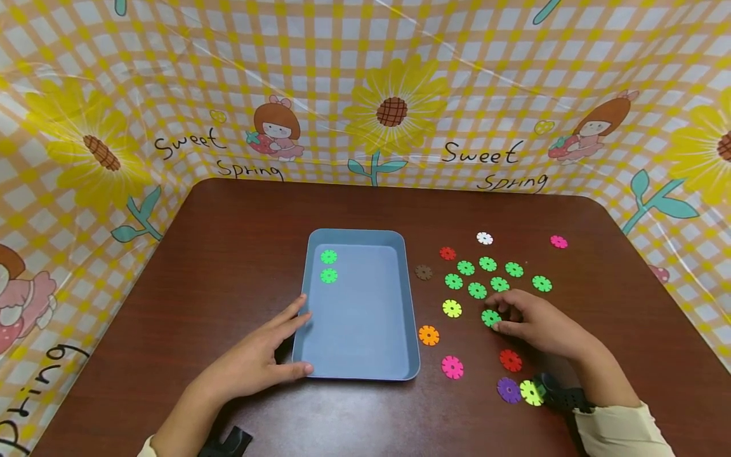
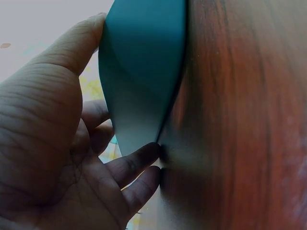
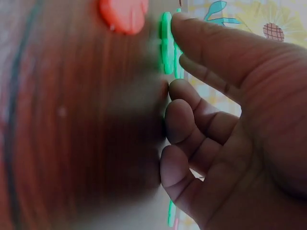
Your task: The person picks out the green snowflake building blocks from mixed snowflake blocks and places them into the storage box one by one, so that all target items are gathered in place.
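Note:
A blue-grey rectangular tray (image 1: 360, 379) sits on the table, with two green notched plastic discs, one of them this disc (image 1: 329, 275), inside near its far left. My left hand (image 1: 259, 355) rests spread at the tray's near left corner, thumb on the front rim and fingers along the left side. To the right of the tray, my right hand (image 1: 542, 324) pinches a green notched disc (image 1: 490, 318) at its edges, low over the table. In the right wrist view, the thumb tip touches that disc (image 3: 166, 43), and the other fingers curl down to the tabletop.
Several more green discs (image 1: 477, 291) lie beyond my right hand. Around them are yellow (image 1: 452, 308), orange (image 1: 429, 335), pink (image 1: 452, 367), red (image 1: 511, 360), purple (image 1: 508, 390), brown (image 1: 423, 272) and white (image 1: 484, 238) discs. A checked cloth (image 1: 320, 63) hangs behind the table.

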`<state>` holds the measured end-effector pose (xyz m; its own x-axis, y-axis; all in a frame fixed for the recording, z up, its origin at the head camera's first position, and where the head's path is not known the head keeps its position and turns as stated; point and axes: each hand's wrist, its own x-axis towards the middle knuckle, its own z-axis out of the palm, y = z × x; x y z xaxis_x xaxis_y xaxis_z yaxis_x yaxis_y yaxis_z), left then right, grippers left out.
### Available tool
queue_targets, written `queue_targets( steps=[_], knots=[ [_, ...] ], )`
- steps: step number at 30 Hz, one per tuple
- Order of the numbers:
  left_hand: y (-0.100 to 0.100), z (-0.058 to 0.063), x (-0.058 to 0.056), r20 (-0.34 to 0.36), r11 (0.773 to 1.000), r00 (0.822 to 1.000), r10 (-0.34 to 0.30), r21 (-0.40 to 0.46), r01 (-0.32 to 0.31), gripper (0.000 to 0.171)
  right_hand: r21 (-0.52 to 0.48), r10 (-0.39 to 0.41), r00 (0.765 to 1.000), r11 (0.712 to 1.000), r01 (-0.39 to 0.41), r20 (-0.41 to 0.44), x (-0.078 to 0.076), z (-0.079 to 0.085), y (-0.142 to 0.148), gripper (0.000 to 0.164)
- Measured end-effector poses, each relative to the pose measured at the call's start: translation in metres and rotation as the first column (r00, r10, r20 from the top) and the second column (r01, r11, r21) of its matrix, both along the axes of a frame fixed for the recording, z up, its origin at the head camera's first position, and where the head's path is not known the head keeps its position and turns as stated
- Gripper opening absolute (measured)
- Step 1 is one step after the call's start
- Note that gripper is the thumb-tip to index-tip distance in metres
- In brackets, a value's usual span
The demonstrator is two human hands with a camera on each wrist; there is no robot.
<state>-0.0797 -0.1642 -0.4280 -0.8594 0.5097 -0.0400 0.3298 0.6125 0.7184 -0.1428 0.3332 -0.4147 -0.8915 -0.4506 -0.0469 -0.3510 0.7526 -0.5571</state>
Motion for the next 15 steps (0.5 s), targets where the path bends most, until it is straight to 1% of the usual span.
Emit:
queue_targets(
  steps=[8, 15],
  knots=[
    [0.0001, 0.0004, -0.0005, -0.002, 1.0, 1.0, -0.005, 0.003, 0.005, 0.091, 0.03, 0.005, 1.0, 1.0, -0.005, -0.012, -0.0008, 0.0003, -0.0015, 0.028],
    [-0.0001, 0.0009, 0.0003, -0.008, 1.0, 1.0, -0.006, 0.002, 0.006, 0.091, 0.031, -0.001, 1.0, 1.0, 0.001, 0.004, -0.0007, 0.0002, -0.0033, 0.026]
  ],
)
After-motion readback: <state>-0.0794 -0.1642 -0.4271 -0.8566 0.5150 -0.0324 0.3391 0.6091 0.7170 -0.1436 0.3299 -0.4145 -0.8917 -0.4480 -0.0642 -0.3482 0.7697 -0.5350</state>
